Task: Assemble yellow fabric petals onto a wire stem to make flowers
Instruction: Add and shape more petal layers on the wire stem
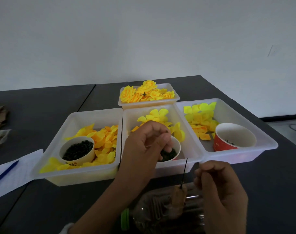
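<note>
A dark grey counter (42, 105) stands against a plain pale wall (144, 39), its top split by thin seams. Four translucent white plastic trays sit grouped near its middle: the far tray (176, 97) heaped with finished yellow fabric flowers (147, 92), the left tray (76, 179) holding loose yellow-orange fabric petals (105, 137) and a cream paper cup of small black pieces (77, 149), the middle tray (190, 149) holding yellow petal clusters (158, 114), and the right tray (245, 156) holding pale yellow petal squares (200, 114) and a red paper cup with a white inside (233, 137). White paper with a blue pen (4, 173) lies at the counter's left edge. A clear plastic bottle with a green cap (160, 210) lies on its side at the near edge, a thin dark wire stem (185, 169) rising upright from it. The person's left hand (144, 146) reaches over the middle tray, fingers curled and dipping into a red-sided paper cup of dark green pieces (171, 152); whether it has hold of a piece cannot be told. The right hand (219, 186) hovers just right of the wire stem, fingers loosely curled, thumb and forefinger drawn together, nothing visibly held. The stem stands between both hands, nearer the right.
</note>
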